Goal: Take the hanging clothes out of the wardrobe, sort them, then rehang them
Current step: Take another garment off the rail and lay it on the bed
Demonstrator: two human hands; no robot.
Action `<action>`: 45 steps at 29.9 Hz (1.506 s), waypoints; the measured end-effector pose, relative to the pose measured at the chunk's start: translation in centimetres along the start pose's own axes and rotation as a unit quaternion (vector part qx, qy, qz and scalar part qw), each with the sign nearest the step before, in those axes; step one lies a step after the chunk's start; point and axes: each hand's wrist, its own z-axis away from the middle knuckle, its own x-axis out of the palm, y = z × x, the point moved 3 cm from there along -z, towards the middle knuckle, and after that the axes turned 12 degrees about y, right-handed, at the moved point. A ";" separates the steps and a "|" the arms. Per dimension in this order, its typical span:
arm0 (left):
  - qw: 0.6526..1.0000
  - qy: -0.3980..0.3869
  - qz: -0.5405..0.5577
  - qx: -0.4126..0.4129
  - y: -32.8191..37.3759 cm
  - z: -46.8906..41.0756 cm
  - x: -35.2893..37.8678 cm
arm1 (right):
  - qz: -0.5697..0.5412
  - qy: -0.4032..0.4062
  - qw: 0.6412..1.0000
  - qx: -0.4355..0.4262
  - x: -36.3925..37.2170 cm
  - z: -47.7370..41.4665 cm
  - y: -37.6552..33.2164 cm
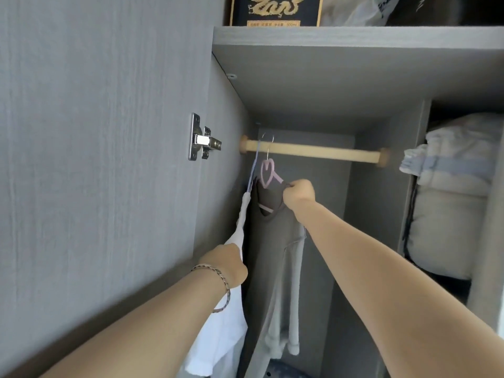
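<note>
the person stands at the open wardrobe [354,77] with both arms reaching in. the right hand [298,193] has its fingers curled tight on the shoulder of the grey top [268,255], which hangs on a pink hanger [268,173] from the rod [313,154], near its left end. the left hand [229,266] is lower, against the white top [218,336] beside it; its fingers are hidden, so i cannot tell if they close. bedding [452,200] lies in the right compartment.

a thin braided cord bracelet [215,270] is worn on the wrist behind the left hand [231,264], woven in dark and pale strands. a loose loop [223,305] of it is seen hanging under the wrist. the right hand [298,193] and both forearms are left uncovered.
</note>
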 end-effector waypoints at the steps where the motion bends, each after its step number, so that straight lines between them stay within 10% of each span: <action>1: 1.000 -0.002 0.002 0.005 0.4 0.5 -0.1 | -0.007 0.005 1.000 0.005 -0.7 0.0 -0.1; 13: 0.999 0.026 -0.012 0.035 2.4 5.0 -1.1 | -0.122 -0.034 0.987 0.103 -7.2 5.5 0.5; 29: 0.984 -0.150 0.060 0.073 7.4 15.8 9.8 | 0.042 -0.076 0.989 0.120 -28.7 22.0 10.1; 39: 0.917 -0.319 0.055 0.232 14.9 25.8 18.4 | 0.030 0.069 0.955 0.287 -43.0 40.8 14.4; 45: 0.811 -0.351 0.003 0.469 19.1 42.2 18.3 | 0.033 0.200 0.902 0.382 -48.9 56.8 13.4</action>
